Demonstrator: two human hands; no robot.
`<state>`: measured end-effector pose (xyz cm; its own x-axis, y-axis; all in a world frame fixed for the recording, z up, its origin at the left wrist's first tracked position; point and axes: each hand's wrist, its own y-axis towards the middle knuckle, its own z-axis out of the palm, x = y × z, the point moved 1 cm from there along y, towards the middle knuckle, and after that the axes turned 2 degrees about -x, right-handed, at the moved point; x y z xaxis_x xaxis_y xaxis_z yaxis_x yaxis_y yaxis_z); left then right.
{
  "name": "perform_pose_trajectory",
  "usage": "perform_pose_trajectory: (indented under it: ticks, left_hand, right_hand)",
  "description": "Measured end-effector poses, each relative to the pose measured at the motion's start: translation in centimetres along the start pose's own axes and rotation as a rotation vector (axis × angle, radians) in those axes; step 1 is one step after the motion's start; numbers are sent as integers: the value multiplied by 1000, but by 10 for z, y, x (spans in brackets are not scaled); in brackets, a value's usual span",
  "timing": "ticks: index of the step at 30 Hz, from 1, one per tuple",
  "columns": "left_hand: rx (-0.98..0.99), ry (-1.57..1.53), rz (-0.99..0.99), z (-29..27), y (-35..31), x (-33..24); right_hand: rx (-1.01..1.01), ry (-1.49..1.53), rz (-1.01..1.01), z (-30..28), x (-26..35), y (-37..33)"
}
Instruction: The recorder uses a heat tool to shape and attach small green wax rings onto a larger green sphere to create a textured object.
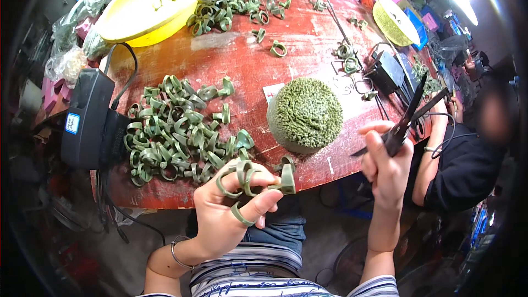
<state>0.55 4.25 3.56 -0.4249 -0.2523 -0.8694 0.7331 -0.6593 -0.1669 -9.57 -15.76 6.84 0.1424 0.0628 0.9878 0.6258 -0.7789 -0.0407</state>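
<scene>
My left hand [223, 209] wears several green rings on its fingers. Its thumb and forefinger pinch one more green ring [287, 178] near the table's front edge. To the right, my right hand [389, 170] is closed around a black plier-like tool [397, 136]. Two long dark arms of that tool spread up and right, and its pointed tip faces my left hand. The two hands are apart. Beyond my left hand lies a heap of green rings [176, 126]. A round block with a rough, mossy green top [308, 111] stands on the table between and beyond my hands.
The worn red table [231, 69] holds another ring pile [231, 3] at the back. A yellow basin [181, 28] is far left; a yellow basket [379, 16] is far right. A black power box [88, 115] with cables stands left. At right sits another person [462, 159].
</scene>
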Motion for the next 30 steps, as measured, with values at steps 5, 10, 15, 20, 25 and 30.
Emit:
perform_pose_trajectory:
  ticks: [5, 10, 15, 20, 25, 30]
  left_hand:
    - [-153, 335, 251, -12, 2, -14]
    - [-246, 793, 580, -36, 1, -14]
    - [-192, 981, 667, -44, -14, -4]
    - [-229, 1045, 790, -49, -10, 13]
    - [-242, 1275, 834, -49, -2, 13]
    - [-237, 1365, 763, -47, 1, 11]
  right_hand:
    - [-76, 2, -91, -5, 10, 18]
    - [-44, 49, -82, 8, 1, 4]
    - [-100, 97, -101, 8, -10, 1]
    - [-59, 104, -74, 4, -18, 0]
    - [-68, 84, -65, 12, -13, -4]
    - [-18, 100, -22, 8, -19, -5]
